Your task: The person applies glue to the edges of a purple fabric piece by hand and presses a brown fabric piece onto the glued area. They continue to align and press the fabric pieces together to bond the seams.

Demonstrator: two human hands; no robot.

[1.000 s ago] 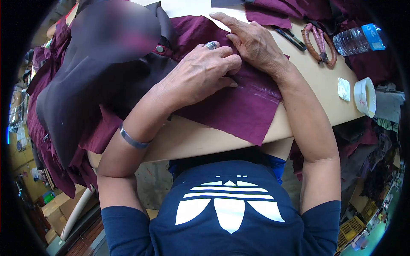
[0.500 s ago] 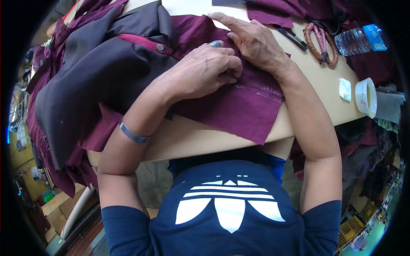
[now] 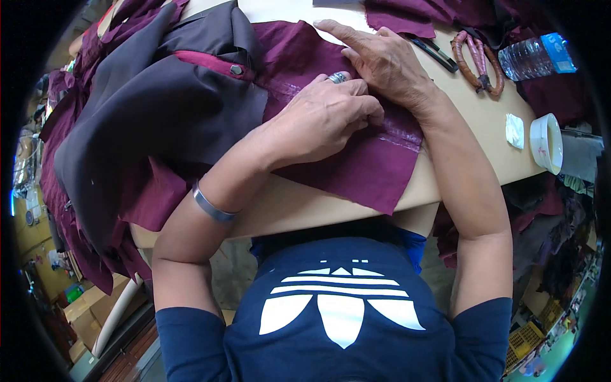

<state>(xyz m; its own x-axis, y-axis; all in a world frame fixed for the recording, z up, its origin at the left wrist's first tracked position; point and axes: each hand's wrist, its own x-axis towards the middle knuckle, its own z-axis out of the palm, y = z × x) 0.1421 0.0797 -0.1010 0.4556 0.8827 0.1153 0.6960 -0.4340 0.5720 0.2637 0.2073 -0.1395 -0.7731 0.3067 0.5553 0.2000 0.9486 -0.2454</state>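
A maroon cloth panel (image 3: 363,181) lies on the table under both hands, with whitish streaks along a band across it. My left hand (image 3: 324,118), with a ring and a metal bracelet, rests over this band, its fingers curled and closed. Whatever its fingertips hold, if anything, is hidden. My right hand (image 3: 388,63) lies on the panel's far right part, index finger stretched out and the other fingers bent. Dark grey cloth (image 3: 165,114) is bunched left of my left hand, with a maroon strip (image 3: 207,62) bearing a metal snap (image 3: 236,69).
On the tan table (image 3: 484,149) at right are a black pen-like tool (image 3: 436,54), wrapped-handle thread snips (image 3: 474,63), a water bottle (image 3: 531,58), a folded white scrap (image 3: 515,131) and a white bowl (image 3: 541,145) near the edge. More maroon cloth (image 3: 398,19) lies at the back.
My left hand has slid to the right along the streaked band, baring more whitish marks on its left. My right hand has barely moved.
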